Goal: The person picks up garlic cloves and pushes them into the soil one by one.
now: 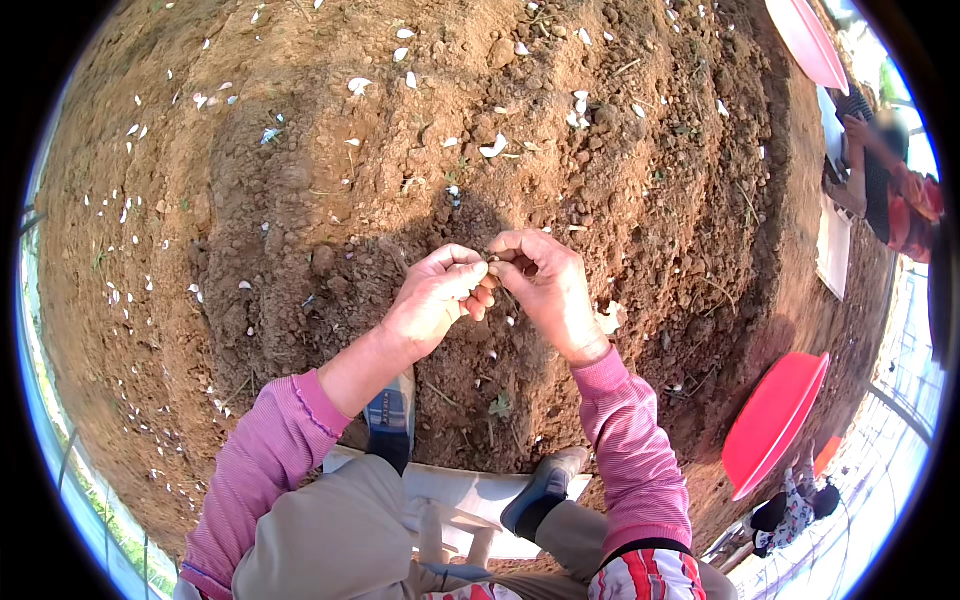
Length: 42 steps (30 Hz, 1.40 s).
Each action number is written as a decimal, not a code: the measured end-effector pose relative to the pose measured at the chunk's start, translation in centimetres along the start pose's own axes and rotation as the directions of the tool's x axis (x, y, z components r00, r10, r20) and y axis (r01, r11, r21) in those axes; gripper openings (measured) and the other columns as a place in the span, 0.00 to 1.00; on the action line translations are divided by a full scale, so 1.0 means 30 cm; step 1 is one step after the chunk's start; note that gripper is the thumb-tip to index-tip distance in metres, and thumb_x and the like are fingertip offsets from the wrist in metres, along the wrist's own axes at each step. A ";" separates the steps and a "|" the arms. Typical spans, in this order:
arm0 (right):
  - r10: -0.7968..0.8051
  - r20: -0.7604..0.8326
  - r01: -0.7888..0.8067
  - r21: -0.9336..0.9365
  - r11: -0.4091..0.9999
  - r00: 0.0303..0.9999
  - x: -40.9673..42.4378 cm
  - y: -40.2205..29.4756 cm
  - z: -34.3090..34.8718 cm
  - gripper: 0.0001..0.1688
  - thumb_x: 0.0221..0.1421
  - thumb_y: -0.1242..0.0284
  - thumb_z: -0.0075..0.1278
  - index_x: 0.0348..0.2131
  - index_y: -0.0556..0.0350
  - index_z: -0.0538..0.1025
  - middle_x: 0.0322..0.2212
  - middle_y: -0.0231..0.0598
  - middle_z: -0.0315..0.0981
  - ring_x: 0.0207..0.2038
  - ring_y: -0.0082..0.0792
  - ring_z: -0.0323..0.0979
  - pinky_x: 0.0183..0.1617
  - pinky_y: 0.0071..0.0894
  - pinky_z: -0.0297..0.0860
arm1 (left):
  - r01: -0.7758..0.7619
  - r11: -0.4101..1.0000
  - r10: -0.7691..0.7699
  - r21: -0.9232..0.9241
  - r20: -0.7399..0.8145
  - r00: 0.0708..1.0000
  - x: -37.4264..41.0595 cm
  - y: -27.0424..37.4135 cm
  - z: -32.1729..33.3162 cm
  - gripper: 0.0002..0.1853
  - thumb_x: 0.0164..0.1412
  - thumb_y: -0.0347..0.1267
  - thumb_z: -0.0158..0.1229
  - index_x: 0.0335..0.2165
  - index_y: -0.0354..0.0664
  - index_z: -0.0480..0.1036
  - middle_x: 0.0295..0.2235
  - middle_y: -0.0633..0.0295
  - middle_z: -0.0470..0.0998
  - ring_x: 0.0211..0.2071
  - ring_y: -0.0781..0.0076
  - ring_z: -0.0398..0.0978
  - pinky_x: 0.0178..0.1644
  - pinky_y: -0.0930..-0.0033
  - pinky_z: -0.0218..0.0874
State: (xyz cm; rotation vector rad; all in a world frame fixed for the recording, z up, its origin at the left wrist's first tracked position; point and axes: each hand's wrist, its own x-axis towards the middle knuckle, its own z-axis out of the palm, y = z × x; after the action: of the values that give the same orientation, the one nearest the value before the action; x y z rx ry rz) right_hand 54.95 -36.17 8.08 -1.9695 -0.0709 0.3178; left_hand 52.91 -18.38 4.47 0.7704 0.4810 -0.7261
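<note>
My left hand (444, 294) and my right hand (541, 285) meet above the brown soil (315, 247). Between the fingertips of both is a small object, mostly hidden; it looks like a bit of plant matter, but its kind is unclear. Pale cloves, apparently garlic, are scattered over the soil, among them a large one (493, 146) beyond my hands and a small group (578, 112) to the upper right. A dry papery skin (610, 318) lies beside my right wrist.
A red plastic basin (776, 424) lies at the right, a pink basin (808, 41) at the upper right. Two people, one at the right edge (892, 172) and one at the lower right (795, 514), are nearby. A wooden stool (450, 517) stands between my legs on a pale board (491, 487).
</note>
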 end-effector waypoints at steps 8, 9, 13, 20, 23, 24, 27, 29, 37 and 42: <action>0.100 -0.116 -0.076 0.197 0.978 0.988 -0.077 0.088 0.084 0.08 0.58 0.76 0.53 0.39 0.61 0.77 0.30 0.37 0.76 0.32 0.28 0.73 0.36 0.25 0.70 | 0.015 0.999 -0.017 0.031 0.048 0.999 0.017 -0.002 0.032 0.05 0.65 0.31 0.52 0.36 0.41 0.70 0.28 0.62 0.75 0.26 0.75 0.73 0.27 0.74 0.62; -0.016 -0.096 0.016 0.007 1.000 0.995 -0.071 0.053 0.065 0.09 0.57 0.76 0.53 0.39 0.61 0.76 0.31 0.40 0.76 0.32 0.32 0.74 0.37 0.27 0.70 | 0.034 0.999 -0.035 0.020 0.046 0.998 0.020 0.001 0.020 0.06 0.66 0.32 0.52 0.36 0.41 0.70 0.27 0.63 0.75 0.25 0.75 0.73 0.27 0.74 0.62; -0.273 0.136 0.302 -0.549 0.779 0.952 -0.060 -0.012 -0.014 0.15 0.53 0.76 0.55 0.42 0.61 0.74 0.34 0.46 0.74 0.36 0.46 0.74 0.38 0.34 0.72 | 0.029 0.981 -0.049 0.192 0.099 0.994 0.028 0.014 0.034 0.10 0.68 0.37 0.48 0.35 0.42 0.70 0.25 0.64 0.74 0.22 0.77 0.72 0.24 0.76 0.61; -0.268 -0.100 0.193 -0.465 0.864 0.958 -0.073 -0.030 0.000 0.15 0.50 0.77 0.57 0.40 0.61 0.76 0.32 0.43 0.75 0.34 0.42 0.76 0.36 0.33 0.73 | -0.011 0.960 -0.016 0.279 0.097 0.995 0.028 0.005 0.069 0.17 0.69 0.42 0.43 0.34 0.41 0.71 0.24 0.64 0.74 0.21 0.79 0.71 0.21 0.79 0.59; -0.214 -0.217 0.118 -0.384 0.916 0.952 -0.068 0.042 -0.006 0.09 0.53 0.79 0.55 0.37 0.59 0.79 0.29 0.41 0.76 0.28 0.34 0.75 0.31 0.30 0.72 | 0.027 0.942 -0.064 0.335 0.101 0.993 0.025 0.000 0.068 0.19 0.70 0.43 0.43 0.37 0.38 0.72 0.25 0.63 0.75 0.22 0.78 0.71 0.22 0.77 0.61; -0.196 -0.237 0.092 -0.389 0.917 0.952 -0.045 0.067 -0.024 0.09 0.53 0.79 0.55 0.37 0.59 0.79 0.29 0.41 0.76 0.27 0.33 0.75 0.30 0.29 0.72 | 0.042 0.948 -0.074 0.314 0.090 0.993 0.020 -0.002 0.066 0.19 0.69 0.43 0.43 0.38 0.38 0.72 0.25 0.63 0.75 0.22 0.78 0.71 0.23 0.77 0.61; -0.253 -0.329 0.061 -0.497 0.866 0.910 0.057 0.130 -0.124 0.08 0.56 0.78 0.53 0.37 0.57 0.80 0.27 0.37 0.76 0.25 0.28 0.74 0.28 0.26 0.71 | 0.038 0.958 -0.058 0.283 0.063 0.996 0.029 -0.021 0.036 0.20 0.69 0.42 0.44 0.42 0.35 0.72 0.26 0.62 0.75 0.23 0.77 0.72 0.23 0.76 0.62; -0.222 -0.315 -0.016 -0.606 0.795 0.923 0.132 0.147 -0.189 0.06 0.56 0.78 0.54 0.35 0.57 0.80 0.26 0.38 0.76 0.25 0.28 0.74 0.28 0.26 0.72 | 0.032 0.970 -0.047 0.240 0.058 0.997 0.027 -0.025 0.010 0.20 0.69 0.42 0.44 0.42 0.34 0.72 0.27 0.61 0.75 0.24 0.77 0.72 0.24 0.76 0.62; -0.251 -0.177 -0.016 -0.845 0.535 0.952 0.324 0.305 -0.198 0.04 0.55 0.75 0.54 0.29 0.56 0.79 0.27 0.39 0.76 0.27 0.33 0.76 0.33 0.33 0.75 | 0.081 0.968 -0.084 0.238 0.005 0.996 -0.013 -0.043 -0.016 0.19 0.69 0.40 0.44 0.42 0.34 0.72 0.28 0.61 0.75 0.25 0.78 0.73 0.25 0.77 0.64; -0.297 -0.117 0.041 -0.879 0.475 0.948 0.313 0.333 -0.172 0.04 0.55 0.74 0.53 0.28 0.56 0.74 0.28 0.42 0.76 0.30 0.38 0.76 0.33 0.36 0.75 | 0.044 0.970 -0.046 0.239 0.002 0.999 -0.029 -0.038 -0.039 0.18 0.69 0.40 0.45 0.42 0.35 0.72 0.27 0.61 0.76 0.25 0.77 0.73 0.25 0.77 0.65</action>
State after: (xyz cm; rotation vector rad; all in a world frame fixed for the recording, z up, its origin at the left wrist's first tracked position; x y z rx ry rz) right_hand 64.36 -43.06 -0.80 -2.9976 -0.3208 -0.1849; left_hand 51.33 -17.71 3.75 0.9841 0.4090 -0.8396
